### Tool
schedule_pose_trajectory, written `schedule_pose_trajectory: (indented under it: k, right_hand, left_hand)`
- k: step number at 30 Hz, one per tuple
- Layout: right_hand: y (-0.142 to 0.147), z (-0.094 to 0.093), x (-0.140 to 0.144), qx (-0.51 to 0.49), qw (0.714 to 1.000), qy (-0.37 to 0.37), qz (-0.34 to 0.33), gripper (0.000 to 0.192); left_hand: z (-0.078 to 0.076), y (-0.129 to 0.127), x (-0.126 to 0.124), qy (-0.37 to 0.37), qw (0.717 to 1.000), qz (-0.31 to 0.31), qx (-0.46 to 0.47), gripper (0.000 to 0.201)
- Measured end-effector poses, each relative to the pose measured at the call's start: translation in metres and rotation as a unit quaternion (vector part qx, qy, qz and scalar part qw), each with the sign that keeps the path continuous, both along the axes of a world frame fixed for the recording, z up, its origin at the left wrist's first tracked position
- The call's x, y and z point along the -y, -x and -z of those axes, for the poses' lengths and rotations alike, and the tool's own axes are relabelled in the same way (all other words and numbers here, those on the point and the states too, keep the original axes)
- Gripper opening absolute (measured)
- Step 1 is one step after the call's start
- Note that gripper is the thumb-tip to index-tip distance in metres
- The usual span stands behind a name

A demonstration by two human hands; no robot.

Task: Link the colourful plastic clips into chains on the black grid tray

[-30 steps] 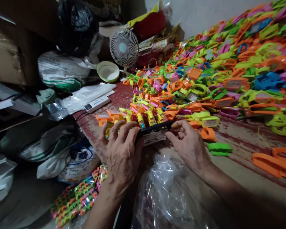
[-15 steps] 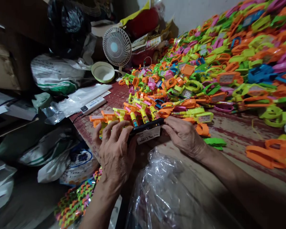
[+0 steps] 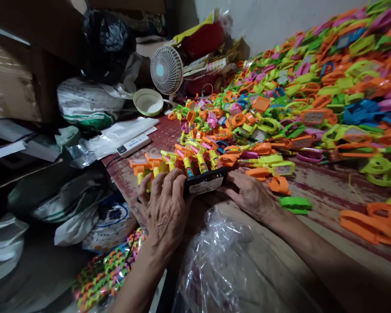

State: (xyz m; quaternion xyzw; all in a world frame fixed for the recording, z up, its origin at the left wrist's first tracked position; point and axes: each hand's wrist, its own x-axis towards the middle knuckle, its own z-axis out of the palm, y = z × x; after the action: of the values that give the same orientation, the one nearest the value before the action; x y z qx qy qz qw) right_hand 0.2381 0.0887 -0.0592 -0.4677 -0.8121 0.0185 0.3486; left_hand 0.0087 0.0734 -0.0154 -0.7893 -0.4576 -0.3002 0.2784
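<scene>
A black tray [image 3: 211, 175] with a white paper label [image 3: 206, 186] on its near side lies between my two hands. Small plastic toys [image 3: 200, 161] with yellow tubes and orange or green tops stand in a row in it, leaning away from me. My left hand [image 3: 165, 213] is closed over the tray's left part, fingers curled across the near edge; its thumb is mostly hidden. At the tray's right end, my right hand [image 3: 252, 196] grips the corner with bent fingers. A crumpled clear plastic bag [image 3: 221, 252] lies just in front of me.
A large heap of colourful plastic toys [image 3: 313, 87] covers the table's back and right. Beyond the tray are a white power strip [image 3: 133, 145], plastic sleeves [image 3: 117, 134], a bowl [image 3: 148, 102] and a fan [image 3: 167, 70]. Packed bags of colourful pieces [image 3: 107, 274] sit below the table's left edge.
The tray's near side has tilted, so more of its black rim shows above the label. My right fingers have shifted lower around its corner. The view has swung slightly left.
</scene>
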Motion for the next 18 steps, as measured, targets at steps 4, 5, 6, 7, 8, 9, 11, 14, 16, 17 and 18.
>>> schedule_pose_trajectory:
  k: [4,5,6,7,8,9,11,14,16,17,18]
  right_hand:
    - [-0.001,0.004,0.002,0.006,0.999,-0.040,-0.008,0.018]
    - [-0.001,0.003,0.003,0.008,0.999,-0.037,-0.010,0.020]
    - [-0.002,0.001,0.004,0.012,0.999,-0.027,-0.012,0.020]
    - [-0.002,-0.002,0.005,0.017,1.000,-0.018,-0.013,0.020]
    - [-0.002,-0.005,0.006,0.022,1.000,-0.009,-0.011,0.018]
    - [0.000,-0.007,0.008,0.029,1.000,-0.002,-0.005,0.013]
    - [0.004,-0.012,0.010,0.040,0.999,0.006,0.026,0.014]
    - [0.014,-0.014,0.010,0.056,0.994,0.008,0.090,0.030]
    - [0.017,-0.012,0.007,0.065,0.992,0.011,0.110,0.028]
    - [0.017,-0.011,0.005,0.062,0.992,0.015,0.107,0.027]
    - [0.015,-0.010,0.004,0.055,0.994,0.023,0.094,0.024]
  left_hand:
    - [0.001,-0.002,0.002,0.000,1.000,-0.012,0.000,0.028]
    - [0.001,-0.002,0.003,0.000,1.000,-0.016,-0.001,0.029]
    - [0.002,-0.003,0.003,-0.001,1.000,-0.021,-0.004,0.031]
    - [0.002,-0.003,0.003,-0.003,1.000,-0.023,-0.007,0.033]
    - [0.002,-0.003,0.004,-0.004,1.000,-0.023,-0.010,0.035]
    - [0.002,-0.003,0.003,-0.005,1.000,-0.022,-0.013,0.036]
    - [0.002,-0.002,0.003,-0.003,1.000,-0.014,-0.013,0.033]
    - [0.003,-0.001,0.002,0.005,1.000,-0.002,0.009,0.026]
    - [0.004,-0.001,0.001,0.011,1.000,0.000,0.024,0.026]
    - [0.004,-0.001,0.001,0.012,1.000,-0.002,0.028,0.026]
    - [0.005,-0.001,0.001,0.011,1.000,-0.003,0.029,0.026]
